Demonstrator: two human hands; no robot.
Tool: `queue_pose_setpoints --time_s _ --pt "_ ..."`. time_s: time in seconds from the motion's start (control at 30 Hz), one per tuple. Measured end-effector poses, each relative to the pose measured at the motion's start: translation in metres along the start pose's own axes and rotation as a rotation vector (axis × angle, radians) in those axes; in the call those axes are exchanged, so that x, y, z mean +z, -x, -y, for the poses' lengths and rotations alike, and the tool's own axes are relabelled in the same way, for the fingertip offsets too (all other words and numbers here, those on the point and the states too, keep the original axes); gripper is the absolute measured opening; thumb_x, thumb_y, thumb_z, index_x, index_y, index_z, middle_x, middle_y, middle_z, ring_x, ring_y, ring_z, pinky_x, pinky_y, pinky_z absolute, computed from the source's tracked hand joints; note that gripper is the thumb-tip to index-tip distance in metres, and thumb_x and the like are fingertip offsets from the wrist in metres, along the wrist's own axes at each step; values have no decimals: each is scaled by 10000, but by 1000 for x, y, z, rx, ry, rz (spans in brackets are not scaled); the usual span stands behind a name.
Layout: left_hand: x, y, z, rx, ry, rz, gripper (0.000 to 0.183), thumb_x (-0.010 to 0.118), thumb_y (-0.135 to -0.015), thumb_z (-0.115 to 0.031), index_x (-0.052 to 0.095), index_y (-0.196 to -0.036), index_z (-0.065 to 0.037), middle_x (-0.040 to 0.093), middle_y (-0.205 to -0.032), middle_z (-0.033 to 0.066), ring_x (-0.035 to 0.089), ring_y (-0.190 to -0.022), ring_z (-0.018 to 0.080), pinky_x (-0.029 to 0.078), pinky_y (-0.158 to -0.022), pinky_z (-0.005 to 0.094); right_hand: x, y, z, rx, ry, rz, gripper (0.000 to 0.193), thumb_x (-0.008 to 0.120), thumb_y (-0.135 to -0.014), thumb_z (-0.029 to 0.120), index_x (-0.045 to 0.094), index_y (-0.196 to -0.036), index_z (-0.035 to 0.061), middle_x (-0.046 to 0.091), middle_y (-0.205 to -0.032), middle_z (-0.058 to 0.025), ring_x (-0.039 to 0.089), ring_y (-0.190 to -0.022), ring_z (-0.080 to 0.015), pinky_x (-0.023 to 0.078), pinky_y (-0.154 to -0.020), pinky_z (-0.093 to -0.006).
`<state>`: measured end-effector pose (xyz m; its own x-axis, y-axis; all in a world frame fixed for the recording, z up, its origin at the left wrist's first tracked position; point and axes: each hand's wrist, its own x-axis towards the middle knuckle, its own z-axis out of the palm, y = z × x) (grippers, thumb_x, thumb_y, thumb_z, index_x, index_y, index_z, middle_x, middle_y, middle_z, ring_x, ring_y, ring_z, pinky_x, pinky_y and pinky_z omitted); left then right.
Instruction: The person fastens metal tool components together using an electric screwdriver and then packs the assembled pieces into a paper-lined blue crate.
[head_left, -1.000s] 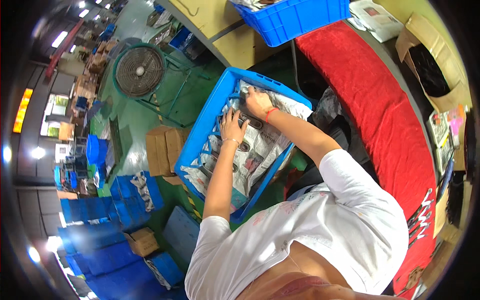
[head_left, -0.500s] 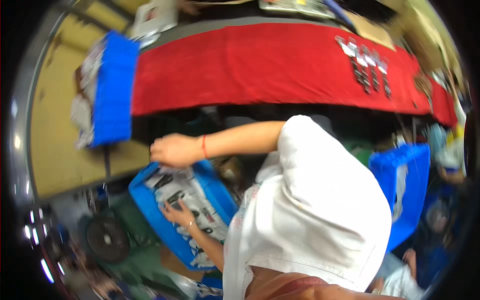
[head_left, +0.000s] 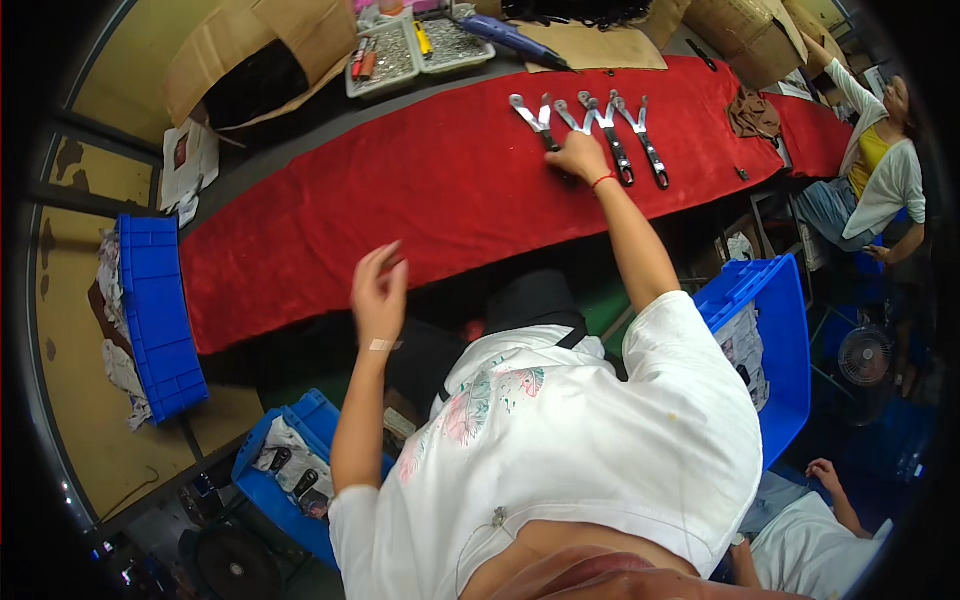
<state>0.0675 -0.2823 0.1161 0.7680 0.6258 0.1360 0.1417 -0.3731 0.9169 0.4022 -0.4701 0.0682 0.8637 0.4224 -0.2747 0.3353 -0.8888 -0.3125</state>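
My right hand (head_left: 580, 158) is closed around the black handle of a hand tool with a forked, silver metal head (head_left: 533, 114), on the red cloth. A second forked tool (head_left: 575, 118) lies at the same hand, its handle hidden under it. More of these tools, such as the rightmost one (head_left: 643, 142), lie just to the right with their heads pointing away from me. My left hand (head_left: 378, 298) hangs in the air by the near edge of the red-covered table (head_left: 400, 200). Its fingers are apart and hold nothing.
Blue crates (head_left: 165, 320) with paper stand left, a blue crate (head_left: 290, 490) holding dark tools lies low left, another blue crate (head_left: 785, 340) stands right. Behind are trays of small metal parts (head_left: 450, 45), a purple power tool (head_left: 510, 38) and cardboard boxes (head_left: 260, 60). A co-worker (head_left: 880, 160) sits right.
Both hands have come up from the low blue crate at left. My right hand has moved to the tools on the red cloth; my left hand is now near the table's edge. The view has turned.
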Motion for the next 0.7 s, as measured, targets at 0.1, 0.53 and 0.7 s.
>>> queue_pose_setpoints --time_s 0.1,0.53,0.7 --pt "88 -54 18 -364 474 362 487 536 -917 -175 362 -1327 22 455 -1313 180 538 -1114 234 466 -887 311 11 9 18 -260 -574 242 315 681 -721 268 680 -812 -33 658 -710 -138 646 -650 -226 519 -639 -335" --pt "196 -113 -18 -530 863 125 102 542 -905 -159 465 -927 -96 487 -659 11 503 -548 114 434 -489 250 -20 -11 -40 30 1 -67 326 682 -672 191 638 -931 -3 618 -969 -206 618 -893 -358 518 -776 -420" --pt "150 -95 -31 -505 492 18 105 578 -891 -180 535 -888 -84 468 -609 -22 455 -477 52 378 -432 196 -36 -2 -58 62 -178 -308 361 618 -696 156 518 -984 -38 599 -954 -247 611 -875 -406 506 -745 -466"
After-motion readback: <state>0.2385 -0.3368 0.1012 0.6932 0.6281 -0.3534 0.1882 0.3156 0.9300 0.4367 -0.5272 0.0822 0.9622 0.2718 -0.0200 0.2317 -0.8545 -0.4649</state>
